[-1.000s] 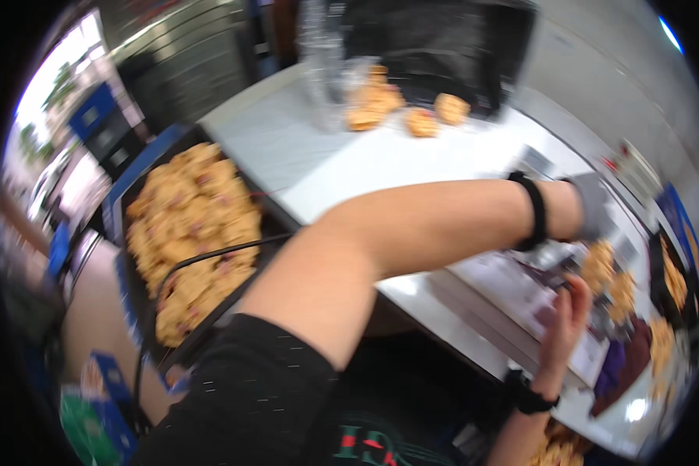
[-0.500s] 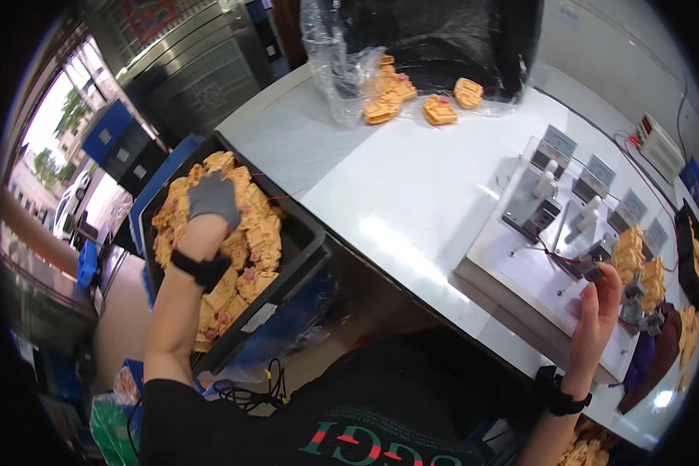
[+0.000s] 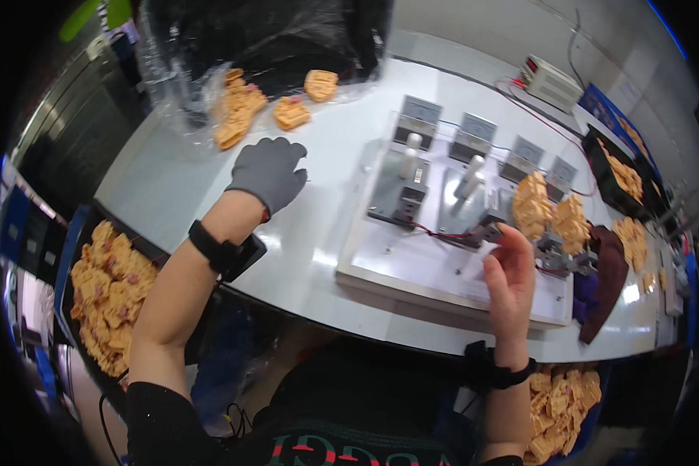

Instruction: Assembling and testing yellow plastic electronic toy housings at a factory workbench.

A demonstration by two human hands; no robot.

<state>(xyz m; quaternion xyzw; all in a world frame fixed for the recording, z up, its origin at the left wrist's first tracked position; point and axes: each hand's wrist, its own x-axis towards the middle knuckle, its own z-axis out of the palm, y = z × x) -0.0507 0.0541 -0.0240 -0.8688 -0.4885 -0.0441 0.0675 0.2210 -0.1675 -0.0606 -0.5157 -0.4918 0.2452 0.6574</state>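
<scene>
Board (image 3: 412,268) carries two orange parts (image 3: 531,206) at its right end, so I'd judge this mid-run: that pair looks set in place, though I can't tell if either is finished. Plenty left over: one pile (image 3: 113,299) well left of the board, another pile (image 3: 563,408) off its near right corner, a few loose parts (image 3: 291,114) beyond its left end. Can't tell which stock is done and which waits. Right hand (image 3: 512,283) is over the board, thumb and index apart, index tip at a wired black block (image 3: 485,233); contact unclear. Orange pair sits just beyond and right of those fingertips, outside the grip. Left hand (image 3: 270,175), in a grey glove, is left of the board, fingers bent, palm hidden, so I can't tell whether it holds anything; loose parts lie near its knuckles.
</scene>
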